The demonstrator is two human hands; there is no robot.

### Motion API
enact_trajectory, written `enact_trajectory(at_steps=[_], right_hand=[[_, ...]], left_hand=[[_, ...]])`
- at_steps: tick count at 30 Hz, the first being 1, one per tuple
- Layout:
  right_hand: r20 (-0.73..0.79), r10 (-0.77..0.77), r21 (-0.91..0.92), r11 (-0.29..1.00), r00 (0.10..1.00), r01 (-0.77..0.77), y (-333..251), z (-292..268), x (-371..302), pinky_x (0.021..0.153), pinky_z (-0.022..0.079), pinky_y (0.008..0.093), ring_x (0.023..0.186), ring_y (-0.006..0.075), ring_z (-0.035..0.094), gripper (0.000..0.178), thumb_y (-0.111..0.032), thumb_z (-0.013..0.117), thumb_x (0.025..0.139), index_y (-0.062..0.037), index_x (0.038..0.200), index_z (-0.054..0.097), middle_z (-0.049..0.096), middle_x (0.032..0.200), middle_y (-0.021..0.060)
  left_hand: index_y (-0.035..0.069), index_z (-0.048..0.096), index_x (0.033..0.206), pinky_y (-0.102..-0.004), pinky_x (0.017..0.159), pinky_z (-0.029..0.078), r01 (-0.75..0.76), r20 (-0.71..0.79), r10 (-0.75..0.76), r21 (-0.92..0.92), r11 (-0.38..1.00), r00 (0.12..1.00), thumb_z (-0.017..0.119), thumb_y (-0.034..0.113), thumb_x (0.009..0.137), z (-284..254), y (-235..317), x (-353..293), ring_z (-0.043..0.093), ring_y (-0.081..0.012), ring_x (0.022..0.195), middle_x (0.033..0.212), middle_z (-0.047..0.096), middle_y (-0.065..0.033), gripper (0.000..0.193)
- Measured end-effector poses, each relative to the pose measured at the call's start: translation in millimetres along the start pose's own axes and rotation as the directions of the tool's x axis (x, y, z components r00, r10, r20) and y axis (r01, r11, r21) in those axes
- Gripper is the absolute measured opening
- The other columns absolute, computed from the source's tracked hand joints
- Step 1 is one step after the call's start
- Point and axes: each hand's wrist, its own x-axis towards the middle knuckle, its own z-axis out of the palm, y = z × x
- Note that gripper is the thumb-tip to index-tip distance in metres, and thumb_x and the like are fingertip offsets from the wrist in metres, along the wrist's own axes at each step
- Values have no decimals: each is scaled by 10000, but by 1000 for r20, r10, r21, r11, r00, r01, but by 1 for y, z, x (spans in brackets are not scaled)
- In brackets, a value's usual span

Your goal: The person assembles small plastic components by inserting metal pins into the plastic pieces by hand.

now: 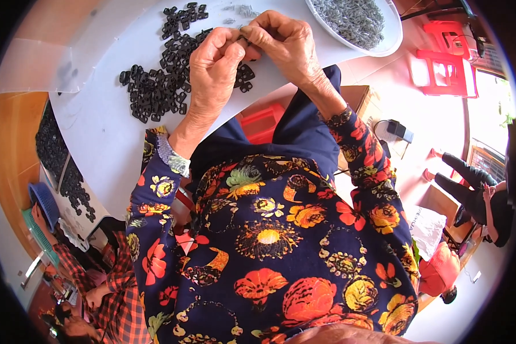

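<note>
The white worktop (100,123) takes up most of the space ahead of me, its near edge crossing under my forearms. Past its left edge sits a co-worker in a red-and-black checked shirt (123,281), with a blue basket (45,206) close by. A red stool (261,123) shows beneath the near edge, between my legs, and other red stools (469,80) stand on the floor, well beyond the right edge.

At the right edge of the worktop I have a round white bowl (395,34) full of small clear pieces (350,20), its rim reaching out past the edge. A loose heap of black pieces (157,92) spreads from the middle toward the far side, mostly left of my wrists, with a few just beside my left hand (215,63) on its right.

That hand and my right hand (286,46) meet above the worktop, between heap and bowl, thumbs and forefingers pinched together on one small black piece (243,41). My fingers cover most of it, so I can't make out its shape. Beyond them, a few loose clear bits (245,10) lie on the worktop.
</note>
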Motion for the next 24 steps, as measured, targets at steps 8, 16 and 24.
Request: enact_trajectory(at_steps=[8,16,24], right_hand=[[81,-31,209,978,996,13,8,-6,7,627,478,213,662,51,574,180,-181,606,893,-6,892,647,631,699,14],[-21,15,225,974,1000,-10,7,7,2,622,481,193,641,55,570,127,-100,630,868,27,879,637,638,714,20],[18,48,280,959,999,-51,2,6,-2,642,474,193,679,50,555,166,-134,629,879,31,905,626,635,743,24]], left_hand=[[-9,578,909,-191,678,461,6,-17,-6,9,1000,1000,514,26,878,-7,-3,4,580,-65,714,777,645,-57,79],[-24,578,941,-213,676,479,30,-54,-33,-57,998,998,525,35,878,-2,-2,3,598,-86,706,784,641,-59,101],[-22,585,1044,-164,663,407,-31,1,32,-187,982,999,547,167,924,1,-6,2,518,-39,730,810,634,-47,226]])
